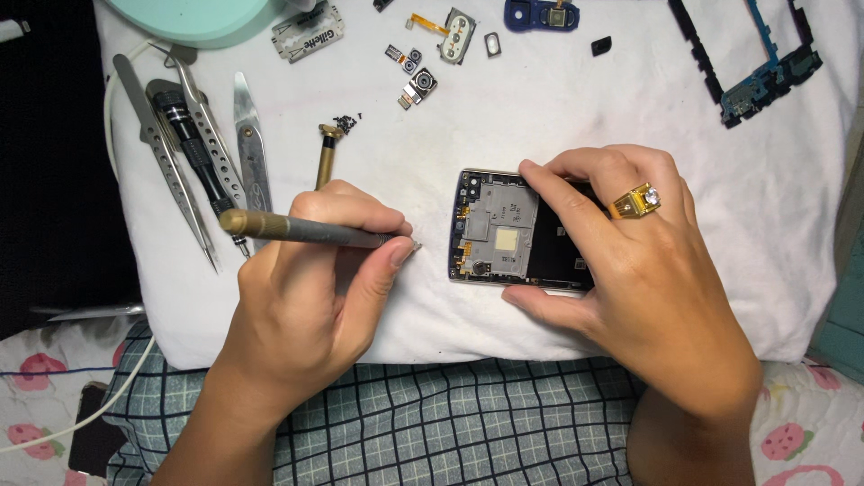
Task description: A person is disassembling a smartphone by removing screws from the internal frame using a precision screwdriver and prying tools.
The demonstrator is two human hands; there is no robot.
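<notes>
Right, opened phone [504, 229] lies flat on the white cloth [558, 117], back cover off, metal shield plate and dark cavity showing. R hand [630, 261] is clamped on it: index fingertip on the top edge, thumb on the bottom edge, rest of the fingers draped over the phone's right half, gold ring [635, 202] on one finger. L hand [315, 270] sits just left of the phone, not touching it, closed around a screwdriver [297, 229] w/ brass cap end pointing left & tip poking out past the thumb toward the phone's left edge; small gap between tip & phone.

Behind L hand: a 2nd brass-handled driver [326, 155], tiny pile of screws [346, 120], tweezers [166, 153], black-grip screwdriver [193, 144] and a metal pry tool [252, 148]. Further up: razor blade [309, 33], small camera modules [414, 76], blue bracket [540, 13]. Circuit board w/ frame [765, 81] top right, well apart from both hands.
</notes>
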